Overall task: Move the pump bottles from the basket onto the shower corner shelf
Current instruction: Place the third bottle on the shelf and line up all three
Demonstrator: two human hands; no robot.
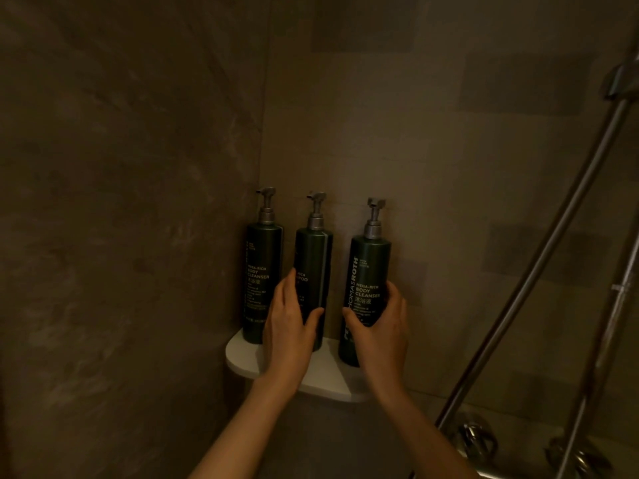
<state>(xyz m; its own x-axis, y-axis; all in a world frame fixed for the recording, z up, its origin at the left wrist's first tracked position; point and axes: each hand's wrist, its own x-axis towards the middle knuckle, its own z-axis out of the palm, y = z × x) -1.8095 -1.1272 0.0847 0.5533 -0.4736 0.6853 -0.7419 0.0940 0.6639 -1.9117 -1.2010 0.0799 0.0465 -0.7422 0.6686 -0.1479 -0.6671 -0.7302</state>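
— Dark green pump bottles, three of them, stand upright on the white corner shelf (321,375) at centre frame: left bottle (261,281), middle bottle (314,267), right bottle (368,281).

— And the hands?

— Left hand (288,326) is wrapped around the middle bottle; right hand (382,326) is clasped on the right bottle, low on its body.

— Is the right bottle resting on the shelf?

— Probably, though the dim light blurs its base. Metal shower rail (539,271) slants at the right.

Left hand (290,326) hides middle bottle's (313,271) label.
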